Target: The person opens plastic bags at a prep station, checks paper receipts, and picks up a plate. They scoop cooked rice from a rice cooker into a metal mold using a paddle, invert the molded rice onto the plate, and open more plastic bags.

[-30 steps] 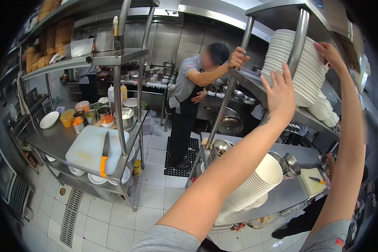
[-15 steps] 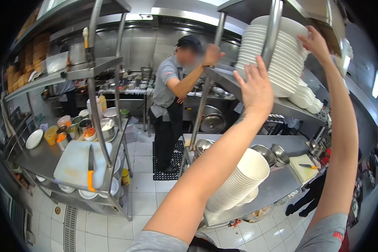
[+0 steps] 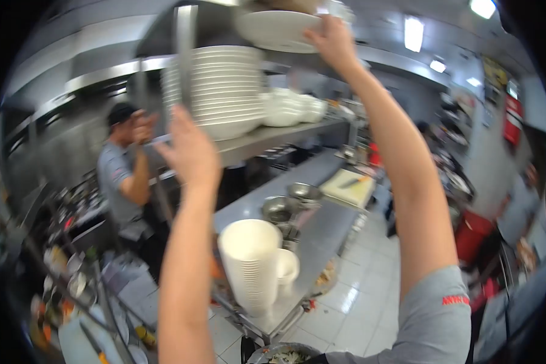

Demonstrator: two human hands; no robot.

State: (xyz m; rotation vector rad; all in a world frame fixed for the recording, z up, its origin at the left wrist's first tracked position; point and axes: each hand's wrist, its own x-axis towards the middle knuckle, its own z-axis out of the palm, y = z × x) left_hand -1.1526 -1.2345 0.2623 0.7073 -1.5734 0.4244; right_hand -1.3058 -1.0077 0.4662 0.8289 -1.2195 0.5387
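My right hand (image 3: 337,45), raised high, grips the rim of a shallow white bowl (image 3: 276,33), whose underside faces me. Below that bowl, a tall stack of matching white bowls (image 3: 227,91) stands on a steel shelf (image 3: 279,134). My left hand (image 3: 191,151) has its fingers spread beside the lower left of the stack, near the shelf post (image 3: 186,54). Motion blur hides whether it touches either one. Smaller wavy-edged white dishes (image 3: 288,108) are piled on the shelf to the right of the stack.
Nested white tubs (image 3: 249,267) stand on the steel counter (image 3: 321,233) below, near metal bowls (image 3: 303,192) and a cutting board (image 3: 347,187) with a knife. A co-worker (image 3: 124,170) stands at the left. A pot of food (image 3: 285,353) is at the bottom edge.
My view has swung to the right. My right hand has lifted the top bowl off the stack, up and clear of it. My left hand stays spread beside the stack, lower down.
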